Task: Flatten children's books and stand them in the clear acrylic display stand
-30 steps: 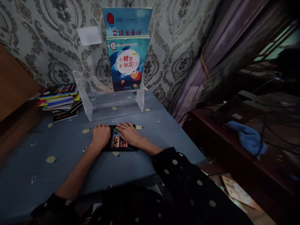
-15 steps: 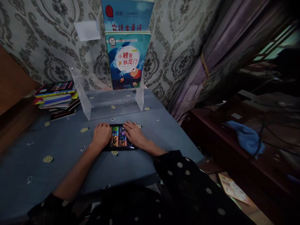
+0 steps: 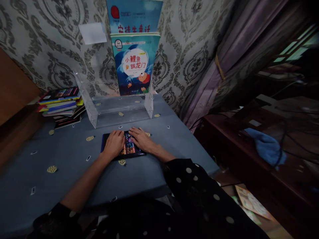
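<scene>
A dark book (image 3: 129,148) with a grid of small colourful pictures on its cover lies flat on the cloth-covered table in front of me. My left hand (image 3: 114,144) rests palm down across the book's middle, fingers pointing away and slightly bent. Beside it, my right hand (image 3: 142,139) lies over the right part of the cover with its fingers stretched out. Part of the cover is hidden beneath both hands. Just beyond stands a clear acrylic rack (image 3: 122,116); at its right end a blue picture book (image 3: 136,63) stands upright before another blue book (image 3: 134,15).
A stack of books (image 3: 62,103) sits at the left, beside the rack. The grey-blue tablecloth (image 3: 72,172) has a pineapple print. To the right, past the table edge, are a tied curtain (image 3: 205,83), a dark red bench-like surface (image 3: 224,139) and a blue cloth (image 3: 266,147).
My left hand has slid right, from the book's left edge onto its middle, uncovering the cover's left part. The right hand has shifted slightly left.
</scene>
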The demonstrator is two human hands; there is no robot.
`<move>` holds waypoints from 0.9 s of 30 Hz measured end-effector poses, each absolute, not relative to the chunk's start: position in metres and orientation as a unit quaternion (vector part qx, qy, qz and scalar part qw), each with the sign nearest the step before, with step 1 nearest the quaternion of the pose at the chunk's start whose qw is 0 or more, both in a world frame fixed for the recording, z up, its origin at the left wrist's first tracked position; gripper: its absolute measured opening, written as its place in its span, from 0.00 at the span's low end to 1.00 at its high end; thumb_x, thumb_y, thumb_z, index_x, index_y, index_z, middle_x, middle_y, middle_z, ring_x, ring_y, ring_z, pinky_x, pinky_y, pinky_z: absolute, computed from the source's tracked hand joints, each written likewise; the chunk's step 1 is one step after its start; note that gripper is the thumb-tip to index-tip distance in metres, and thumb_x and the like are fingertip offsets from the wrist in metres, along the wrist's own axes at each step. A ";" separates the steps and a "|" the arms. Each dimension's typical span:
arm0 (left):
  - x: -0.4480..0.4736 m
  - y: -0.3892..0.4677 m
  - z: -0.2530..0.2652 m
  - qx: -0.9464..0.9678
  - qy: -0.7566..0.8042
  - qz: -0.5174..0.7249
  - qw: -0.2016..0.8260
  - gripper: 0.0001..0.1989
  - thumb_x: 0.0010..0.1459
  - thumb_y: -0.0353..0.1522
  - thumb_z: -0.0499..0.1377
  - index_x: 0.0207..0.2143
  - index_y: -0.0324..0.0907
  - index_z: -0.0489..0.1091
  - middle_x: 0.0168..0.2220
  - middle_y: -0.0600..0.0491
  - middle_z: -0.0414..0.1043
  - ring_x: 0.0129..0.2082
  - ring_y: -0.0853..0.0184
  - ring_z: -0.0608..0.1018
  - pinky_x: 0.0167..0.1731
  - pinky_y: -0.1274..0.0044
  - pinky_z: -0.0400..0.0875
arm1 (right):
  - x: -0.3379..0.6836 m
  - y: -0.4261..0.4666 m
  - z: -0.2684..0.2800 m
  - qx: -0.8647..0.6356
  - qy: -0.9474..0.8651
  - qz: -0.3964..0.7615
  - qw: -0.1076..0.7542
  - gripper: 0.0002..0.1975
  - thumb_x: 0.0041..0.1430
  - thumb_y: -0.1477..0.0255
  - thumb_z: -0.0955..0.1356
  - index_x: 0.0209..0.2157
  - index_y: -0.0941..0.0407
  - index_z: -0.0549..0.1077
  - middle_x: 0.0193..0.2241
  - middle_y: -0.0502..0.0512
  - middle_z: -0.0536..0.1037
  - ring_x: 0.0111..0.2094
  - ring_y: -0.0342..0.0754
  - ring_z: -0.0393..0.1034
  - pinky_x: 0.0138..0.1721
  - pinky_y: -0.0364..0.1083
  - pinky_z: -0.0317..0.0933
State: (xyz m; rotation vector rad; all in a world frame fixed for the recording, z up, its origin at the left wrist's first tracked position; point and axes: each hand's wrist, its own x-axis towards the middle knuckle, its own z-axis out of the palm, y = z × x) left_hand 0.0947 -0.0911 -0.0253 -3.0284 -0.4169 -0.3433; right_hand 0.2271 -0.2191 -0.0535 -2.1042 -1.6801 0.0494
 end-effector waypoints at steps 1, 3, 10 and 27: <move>0.095 -0.091 -0.026 -0.984 -0.135 -0.112 0.029 0.17 0.68 0.30 0.48 0.52 0.37 0.72 0.50 0.42 0.75 0.50 0.57 0.75 0.54 0.68 0.67 | 0.226 -0.220 -0.052 -0.764 -0.607 0.009 0.219 0.20 0.70 0.72 0.61 0.60 0.60 0.69 0.61 0.66 0.69 0.66 0.55 0.58 0.65 0.60 0.51; 0.096 -0.090 -0.026 -0.984 -0.139 -0.111 0.023 0.17 0.68 0.30 0.48 0.51 0.38 0.73 0.50 0.42 0.75 0.51 0.57 0.75 0.54 0.67 0.67 | 0.221 -0.223 -0.046 -0.779 -0.591 -0.015 0.211 0.18 0.69 0.71 0.62 0.58 0.59 0.71 0.60 0.66 0.70 0.63 0.56 0.61 0.63 0.59 0.54; 0.095 -0.091 -0.025 -0.983 -0.149 -0.105 0.015 0.16 0.68 0.31 0.49 0.52 0.38 0.72 0.51 0.42 0.75 0.52 0.57 0.75 0.55 0.67 0.67 | 0.206 -0.237 -0.028 -0.851 -0.497 -0.050 0.159 0.15 0.68 0.66 0.64 0.50 0.57 0.76 0.46 0.65 0.73 0.49 0.58 0.65 0.50 0.54 0.64; 0.111 -0.093 -0.034 -0.989 -0.089 -0.113 -0.039 0.19 0.67 0.29 0.48 0.57 0.37 0.69 0.57 0.42 0.71 0.57 0.59 0.73 0.61 0.66 0.64 | 0.221 -0.229 -0.048 -0.818 -0.530 -0.043 0.220 0.13 0.68 0.72 0.64 0.49 0.59 0.77 0.47 0.64 0.73 0.52 0.56 0.63 0.56 0.54 0.63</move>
